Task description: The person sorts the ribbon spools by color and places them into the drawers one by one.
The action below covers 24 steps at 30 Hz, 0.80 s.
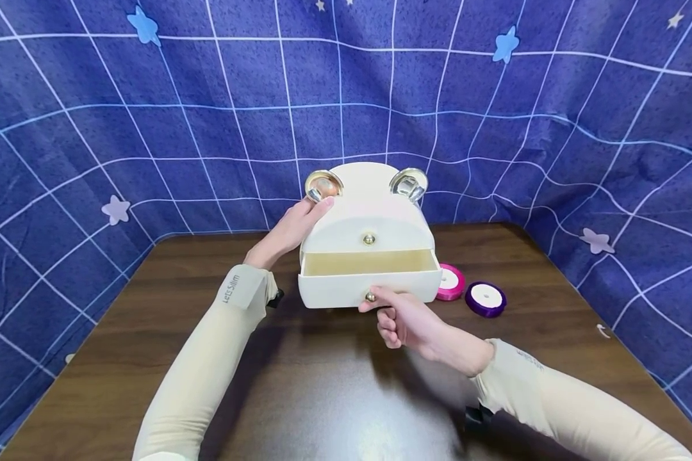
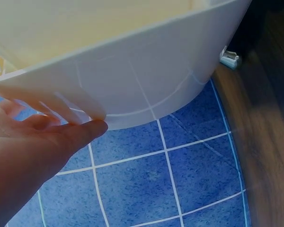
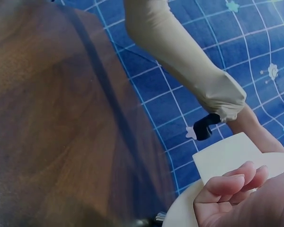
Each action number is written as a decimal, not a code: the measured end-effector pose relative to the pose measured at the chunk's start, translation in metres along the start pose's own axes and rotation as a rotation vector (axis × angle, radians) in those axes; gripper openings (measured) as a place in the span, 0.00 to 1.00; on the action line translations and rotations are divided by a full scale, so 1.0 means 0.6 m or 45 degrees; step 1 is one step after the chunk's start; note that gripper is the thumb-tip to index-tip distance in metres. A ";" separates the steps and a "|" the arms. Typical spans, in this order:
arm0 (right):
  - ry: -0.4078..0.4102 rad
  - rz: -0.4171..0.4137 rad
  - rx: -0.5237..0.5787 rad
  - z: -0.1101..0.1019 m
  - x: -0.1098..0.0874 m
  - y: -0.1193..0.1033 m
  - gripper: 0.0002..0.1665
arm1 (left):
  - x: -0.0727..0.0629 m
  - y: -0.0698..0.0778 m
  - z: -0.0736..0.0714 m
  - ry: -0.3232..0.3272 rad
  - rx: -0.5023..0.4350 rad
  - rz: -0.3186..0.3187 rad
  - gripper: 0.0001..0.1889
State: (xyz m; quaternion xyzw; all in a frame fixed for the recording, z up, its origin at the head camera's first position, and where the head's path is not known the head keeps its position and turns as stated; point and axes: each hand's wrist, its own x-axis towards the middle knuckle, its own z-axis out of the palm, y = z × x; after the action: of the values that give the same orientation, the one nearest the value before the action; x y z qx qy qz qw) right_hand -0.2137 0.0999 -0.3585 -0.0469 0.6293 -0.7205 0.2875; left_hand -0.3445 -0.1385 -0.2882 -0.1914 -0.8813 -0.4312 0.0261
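A white mini drawer cabinet [image 1: 366, 221] with a rounded top and two shiny round ear-like metal pieces stands near the back of the table. Its lower drawer [image 1: 329, 288] is pulled out, showing a bare cream inside, while the upper one, with its gold knob [image 1: 369, 239], is closed. My right hand [image 1: 412, 320] pinches the lower drawer's knob [image 1: 371, 297] between thumb and index finger, the other fingers curled in below. My left hand [image 1: 294, 224] rests against the cabinet's left side, below the left ear; its thumb [image 2: 87, 134] presses the glossy white wall.
A pink ribbon spool [image 1: 451, 282] lies beside the cabinet's right side, partly hidden by the drawer. Just right of it lies a purple ribbon spool [image 1: 486, 299]. Blue grid-patterned cloth [image 1: 236, 115] hangs behind and around the dark wooden table [image 1: 173, 307].
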 end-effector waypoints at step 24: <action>-0.046 0.004 -0.045 0.010 -0.045 0.013 0.22 | -0.001 0.001 0.001 0.021 -0.001 -0.006 0.30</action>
State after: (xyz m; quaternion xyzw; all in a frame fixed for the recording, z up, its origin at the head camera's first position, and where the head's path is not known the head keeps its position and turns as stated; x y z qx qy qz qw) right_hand -0.1860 0.1069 -0.3565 -0.0640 0.6366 -0.7079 0.2993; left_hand -0.3439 -0.1380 -0.2884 -0.1858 -0.8813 -0.4333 0.0323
